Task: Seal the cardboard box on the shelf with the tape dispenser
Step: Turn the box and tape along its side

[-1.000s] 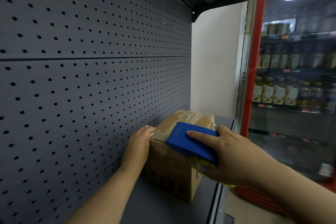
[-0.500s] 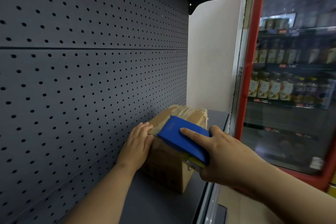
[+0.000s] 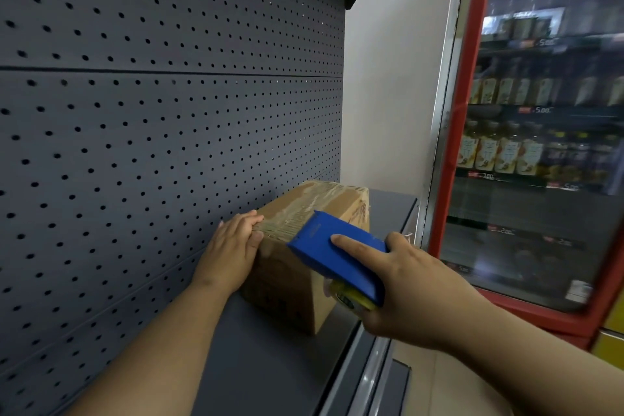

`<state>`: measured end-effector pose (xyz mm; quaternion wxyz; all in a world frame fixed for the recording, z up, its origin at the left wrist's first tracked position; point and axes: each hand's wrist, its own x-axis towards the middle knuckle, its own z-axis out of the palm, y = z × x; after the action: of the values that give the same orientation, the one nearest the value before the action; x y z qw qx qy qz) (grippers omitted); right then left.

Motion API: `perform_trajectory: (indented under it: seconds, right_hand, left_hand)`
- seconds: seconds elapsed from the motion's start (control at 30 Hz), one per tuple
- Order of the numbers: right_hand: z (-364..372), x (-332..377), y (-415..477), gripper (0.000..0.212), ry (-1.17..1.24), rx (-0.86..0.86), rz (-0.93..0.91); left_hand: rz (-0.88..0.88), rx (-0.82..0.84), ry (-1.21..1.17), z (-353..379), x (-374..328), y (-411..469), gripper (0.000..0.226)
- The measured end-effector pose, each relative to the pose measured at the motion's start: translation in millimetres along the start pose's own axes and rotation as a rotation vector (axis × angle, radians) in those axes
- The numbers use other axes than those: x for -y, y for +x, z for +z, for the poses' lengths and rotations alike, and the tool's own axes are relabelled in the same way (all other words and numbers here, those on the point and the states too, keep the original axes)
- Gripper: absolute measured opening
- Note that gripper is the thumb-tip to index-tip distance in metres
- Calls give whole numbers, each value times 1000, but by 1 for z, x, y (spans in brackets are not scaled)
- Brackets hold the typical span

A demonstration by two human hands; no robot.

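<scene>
Cardboard box point(image 3: 304, 246) sits on the grey shelf point(image 3: 263, 365), its far side close against the perforated back panel point(image 3: 152, 145), with a red-framed drinks cooler point(image 3: 540, 145) off to the right.

From the head view, the only 1 I have, my left hand point(image 3: 233, 253) lies flat with its fingers point(image 3: 246, 224) over the box's near top edge, pinning it and holding nothing. My right hand point(image 3: 405, 290) is wrapped around the blue tape dispenser point(image 3: 337, 257), index finger stretched along its top, and the dispenser's front end rests on or just above the box's top face. I cannot tell whether the blade end is touching. Glossy strips of tape point(image 3: 317, 199) already cross the lid.

I judge the box light and fairly stiff, though the lid flaps would give under hard pressure, and the taped top looks slick. It could slide on the smooth shelf when the dispenser drags, so I would brace it at the near top corner, where the left hand is, and press against the back panel. The dispenser is rigid plastic, best gripped around its body.
</scene>
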<state>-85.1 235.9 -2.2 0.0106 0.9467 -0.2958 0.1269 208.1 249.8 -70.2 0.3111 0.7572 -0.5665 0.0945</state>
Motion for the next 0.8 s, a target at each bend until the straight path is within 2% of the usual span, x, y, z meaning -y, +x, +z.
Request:
perform_trajectory:
  seconds: [0.2,0.23,0.33,0.57,0.8]
  right_hand:
    - [-2,-16,-23,91,8,40,-22]
    - [-3,-18,-26,91,9,51,-23]
    - [-3,-24,-34,92,18,79,-18]
    - [1,-24,-35,89,21,55,-38]
    - [12,-28,-38,85,62,35,-11]
  left_hand:
    - [-4,34,126,-7,-7,-3,88]
    - [-13,46,149,-8,-8,-4,84]
    - [-63,100,198,-11,-13,-3,54]
    - [-64,244,316,-35,-27,1,52]
    - [-121,264,147,-43,-72,-4,48]
